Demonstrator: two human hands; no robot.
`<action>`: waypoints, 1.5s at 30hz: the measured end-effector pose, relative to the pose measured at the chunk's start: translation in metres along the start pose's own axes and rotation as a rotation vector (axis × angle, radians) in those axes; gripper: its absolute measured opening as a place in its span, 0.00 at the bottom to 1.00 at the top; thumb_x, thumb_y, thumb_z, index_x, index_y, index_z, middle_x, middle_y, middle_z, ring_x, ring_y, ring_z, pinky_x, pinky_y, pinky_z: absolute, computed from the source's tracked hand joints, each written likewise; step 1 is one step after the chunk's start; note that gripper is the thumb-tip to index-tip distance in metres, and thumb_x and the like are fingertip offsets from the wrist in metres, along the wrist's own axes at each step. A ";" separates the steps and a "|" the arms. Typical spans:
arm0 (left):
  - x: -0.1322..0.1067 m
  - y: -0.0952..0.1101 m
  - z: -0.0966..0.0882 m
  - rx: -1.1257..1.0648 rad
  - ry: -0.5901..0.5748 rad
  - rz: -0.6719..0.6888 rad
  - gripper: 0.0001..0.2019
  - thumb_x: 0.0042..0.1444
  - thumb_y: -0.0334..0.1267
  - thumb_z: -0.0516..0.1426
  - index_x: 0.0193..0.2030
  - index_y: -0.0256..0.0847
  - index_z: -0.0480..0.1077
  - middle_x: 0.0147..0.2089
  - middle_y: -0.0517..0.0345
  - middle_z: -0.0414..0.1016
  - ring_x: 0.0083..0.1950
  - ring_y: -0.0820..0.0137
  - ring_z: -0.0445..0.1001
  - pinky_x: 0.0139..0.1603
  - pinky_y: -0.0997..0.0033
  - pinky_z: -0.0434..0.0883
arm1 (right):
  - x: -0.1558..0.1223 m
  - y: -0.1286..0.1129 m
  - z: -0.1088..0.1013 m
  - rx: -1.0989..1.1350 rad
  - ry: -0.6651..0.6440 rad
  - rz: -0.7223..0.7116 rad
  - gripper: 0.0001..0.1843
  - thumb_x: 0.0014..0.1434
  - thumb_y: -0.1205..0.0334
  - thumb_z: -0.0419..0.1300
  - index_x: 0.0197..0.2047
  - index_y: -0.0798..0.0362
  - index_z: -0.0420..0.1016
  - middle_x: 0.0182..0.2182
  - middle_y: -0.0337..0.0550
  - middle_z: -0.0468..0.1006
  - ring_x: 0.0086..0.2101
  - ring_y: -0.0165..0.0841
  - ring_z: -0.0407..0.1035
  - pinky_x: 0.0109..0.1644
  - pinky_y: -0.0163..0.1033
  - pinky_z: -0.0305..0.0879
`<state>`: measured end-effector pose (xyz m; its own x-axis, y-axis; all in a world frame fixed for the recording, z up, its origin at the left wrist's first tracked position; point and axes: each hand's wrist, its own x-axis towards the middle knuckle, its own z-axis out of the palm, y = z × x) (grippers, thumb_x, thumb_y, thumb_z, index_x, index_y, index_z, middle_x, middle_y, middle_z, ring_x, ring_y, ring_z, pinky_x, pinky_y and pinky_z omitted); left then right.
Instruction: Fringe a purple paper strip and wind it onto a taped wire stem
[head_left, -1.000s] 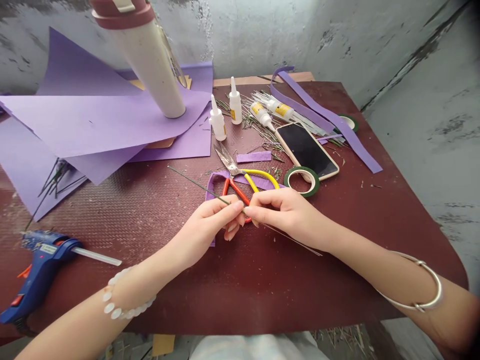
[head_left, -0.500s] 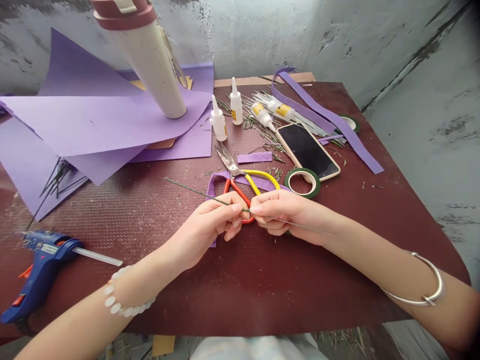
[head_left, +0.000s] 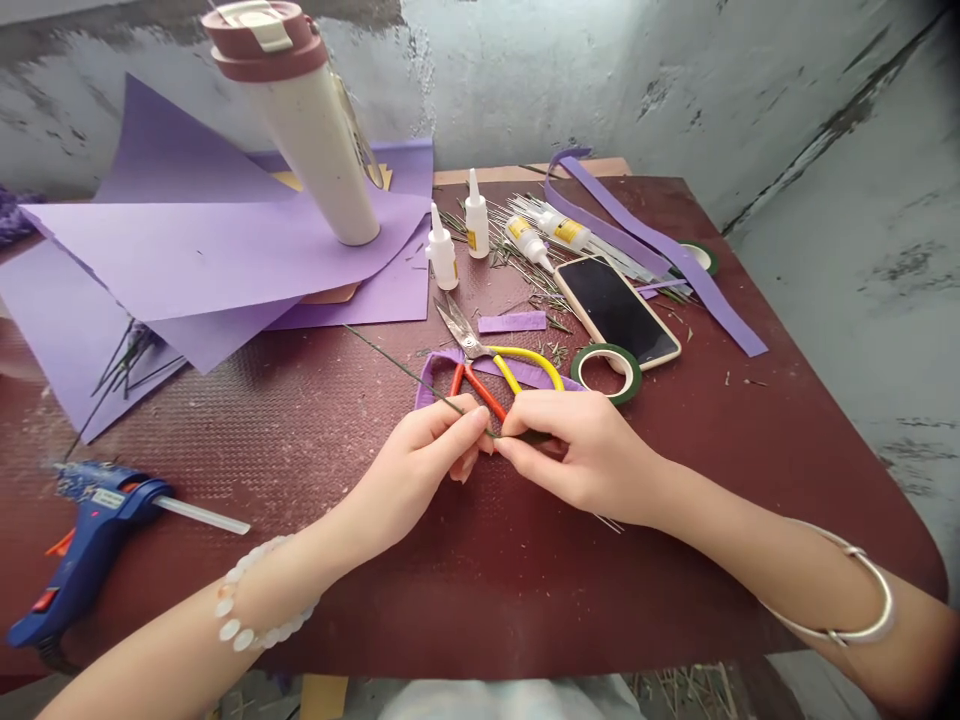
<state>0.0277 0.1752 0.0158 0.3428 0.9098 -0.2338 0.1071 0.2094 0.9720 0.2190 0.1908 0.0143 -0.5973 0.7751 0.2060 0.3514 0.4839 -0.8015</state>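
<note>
1. Nearest are the two hands, at the middle of the view. The left hand [head_left: 420,450] is closed, and its thumb and fingers pinch a thin green wire [head_left: 409,375]. The right hand [head_left: 577,450] is also closed, with its thumb and first finger pressed together on the same wire, just beside the left fingertips. (Its fingers hide the exact contact, so I cannot tell how much of the wire they cover.)
2. The wire crosses between the hands. One end points to 11 o'clock and the other end comes out under the right hand toward 4 o'clock. The step in hand seems to be working along this wire with the fingers. The next move calls for both hands to keep the wire steady.
3. Under the hands, at 12 o'clock, a purple paper strip [head_left: 431,380] lies under scissors [head_left: 465,335] with red and yellow handles.
4. At 1 o'clock are a roll of green tape [head_left: 630,375] and a phone [head_left: 615,310].
5. Farther, at 12 o'clock, stand two white glue bottles [head_left: 442,255]. Two glue tubes [head_left: 566,228] have yellow labels, but no writing can be read.
6. At 9 o'clock lies a blue glue gun [head_left: 97,530], with a small unreadable label. At 10 o'clock are purple sheets [head_left: 187,260] under a tumbler [head_left: 315,150].
</note>
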 end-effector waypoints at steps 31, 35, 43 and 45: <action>0.001 -0.001 -0.002 -0.094 -0.122 -0.067 0.19 0.65 0.44 0.52 0.23 0.38 0.65 0.25 0.63 0.57 0.26 0.75 0.58 0.28 0.72 0.58 | 0.003 -0.002 -0.005 0.322 -0.093 0.280 0.13 0.65 0.58 0.57 0.29 0.54 0.72 0.22 0.35 0.65 0.24 0.27 0.56 0.28 0.34 0.51; 0.000 -0.002 -0.004 -0.131 -0.132 -0.038 0.16 0.64 0.39 0.51 0.25 0.38 0.67 0.24 0.63 0.59 0.26 0.75 0.60 0.29 0.72 0.58 | 0.006 0.003 -0.006 0.729 -0.202 0.512 0.17 0.62 0.50 0.61 0.29 0.55 0.70 0.18 0.31 0.57 0.20 0.24 0.47 0.24 0.34 0.43; 0.001 -0.002 -0.005 -0.192 -0.161 -0.083 0.13 0.63 0.41 0.52 0.30 0.37 0.69 0.24 0.63 0.61 0.25 0.75 0.61 0.30 0.71 0.56 | 0.006 0.004 -0.007 0.761 -0.186 0.522 0.16 0.61 0.54 0.62 0.27 0.54 0.68 0.19 0.31 0.58 0.21 0.24 0.47 0.25 0.34 0.43; 0.002 -0.001 -0.004 -0.217 -0.188 -0.117 0.15 0.63 0.44 0.53 0.29 0.37 0.68 0.24 0.64 0.60 0.24 0.76 0.61 0.28 0.71 0.55 | 0.004 0.001 -0.006 0.531 -0.107 0.417 0.14 0.62 0.57 0.60 0.27 0.54 0.68 0.21 0.32 0.60 0.23 0.25 0.51 0.26 0.34 0.46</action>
<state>0.0247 0.1779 0.0145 0.5090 0.7969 -0.3254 -0.0390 0.3990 0.9161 0.2216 0.1971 0.0178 -0.5667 0.7956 -0.2142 0.1823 -0.1324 -0.9743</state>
